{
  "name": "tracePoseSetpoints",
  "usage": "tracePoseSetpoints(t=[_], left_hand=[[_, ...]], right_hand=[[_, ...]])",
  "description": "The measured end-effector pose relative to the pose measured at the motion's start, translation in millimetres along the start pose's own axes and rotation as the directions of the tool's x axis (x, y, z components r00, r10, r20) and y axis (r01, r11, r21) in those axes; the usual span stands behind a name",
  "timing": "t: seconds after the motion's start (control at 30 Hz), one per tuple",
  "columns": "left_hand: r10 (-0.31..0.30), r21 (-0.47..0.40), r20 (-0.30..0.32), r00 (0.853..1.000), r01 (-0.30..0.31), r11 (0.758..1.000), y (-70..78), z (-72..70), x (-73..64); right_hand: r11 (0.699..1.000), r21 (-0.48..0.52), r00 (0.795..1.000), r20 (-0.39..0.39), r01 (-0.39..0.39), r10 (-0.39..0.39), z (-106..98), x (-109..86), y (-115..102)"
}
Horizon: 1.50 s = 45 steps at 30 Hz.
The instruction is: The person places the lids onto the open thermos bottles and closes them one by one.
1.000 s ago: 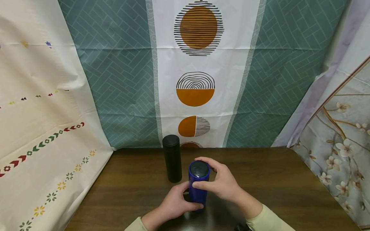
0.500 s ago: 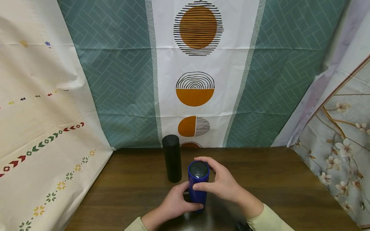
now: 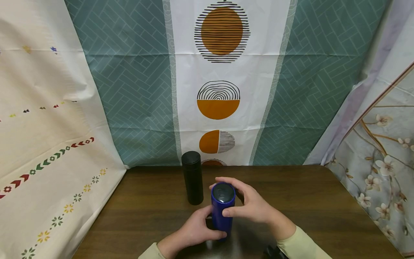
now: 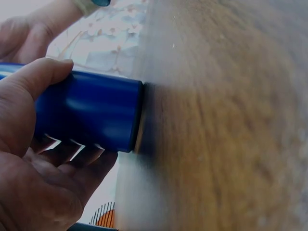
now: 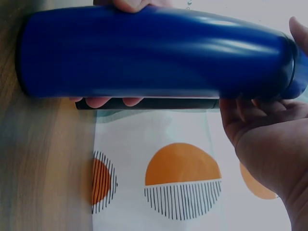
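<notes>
A tall blue bottle (image 3: 221, 216) with a dark top stands nearly upright in front of me. My left hand (image 3: 197, 229) grips its lower part, thumb on the near side; the left wrist view shows the fingers (image 4: 94, 159) curled behind the blue wall. Whether the base touches the table or hovers just over it, I cannot tell. Around the upper end is my right hand (image 3: 253, 207), thumb in front and fingers reaching behind the rim. In the right wrist view those fingers (image 5: 236, 113) lie partly hidden behind the bottle (image 5: 159, 53).
A black bottle (image 3: 193, 180) stands upright behind and left of the blue one, not touched. The brown wooden table (image 3: 145, 205) ends at a patterned cloth (image 3: 223, 108) at the back. Printed cloths hang at the left (image 3: 58, 162) and right (image 3: 381, 187).
My right hand has shifted slightly around the bottle's top, its thumb moving right and down. The bottle's top has come slightly nearer to me. The left hand keeps its grip.
</notes>
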<state>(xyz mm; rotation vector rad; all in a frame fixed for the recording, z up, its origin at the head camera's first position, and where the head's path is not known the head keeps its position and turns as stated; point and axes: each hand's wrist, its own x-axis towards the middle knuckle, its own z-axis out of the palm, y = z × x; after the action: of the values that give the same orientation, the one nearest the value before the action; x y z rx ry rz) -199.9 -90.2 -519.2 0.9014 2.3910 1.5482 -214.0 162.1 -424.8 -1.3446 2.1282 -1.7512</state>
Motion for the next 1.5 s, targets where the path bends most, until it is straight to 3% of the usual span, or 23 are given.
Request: tracePoseSetpoints(t=[0.07,0.1,0.43,1.1,1.5], left_hand=[[-0.005,-0.003,0.011,1.0,0.005,1.0,1.1,-0.3,-0.4],[-0.035,-0.013,0.016,0.999,0.035,0.999,6.5,-0.8,-1.2],[-0.051,-0.006,0.065,0.997,0.052,0.999,6.6,-3.2,-2.0],[-0.034,-0.013,0.023,0.999,0.034,0.999,10.6,-1.3,-2.1],[-0.035,-0.019,-0.007,0.999,0.035,0.999,10.4,0.0,-0.7]], right_hand=[[1.0,0.006,1.0,0.021,0.02,-0.02,-2,0.1,1],[1.0,0.012,0.999,0.031,0.029,-0.029,-2,0.3,1],[0.998,0.039,0.996,0.076,0.05,-0.053,-4,0.3,5],[1.0,-0.031,1.0,-0.024,0.001,-0.002,-1,-0.6,0],[0.994,-0.086,0.988,-0.144,-0.067,0.054,6,0.0,3]])
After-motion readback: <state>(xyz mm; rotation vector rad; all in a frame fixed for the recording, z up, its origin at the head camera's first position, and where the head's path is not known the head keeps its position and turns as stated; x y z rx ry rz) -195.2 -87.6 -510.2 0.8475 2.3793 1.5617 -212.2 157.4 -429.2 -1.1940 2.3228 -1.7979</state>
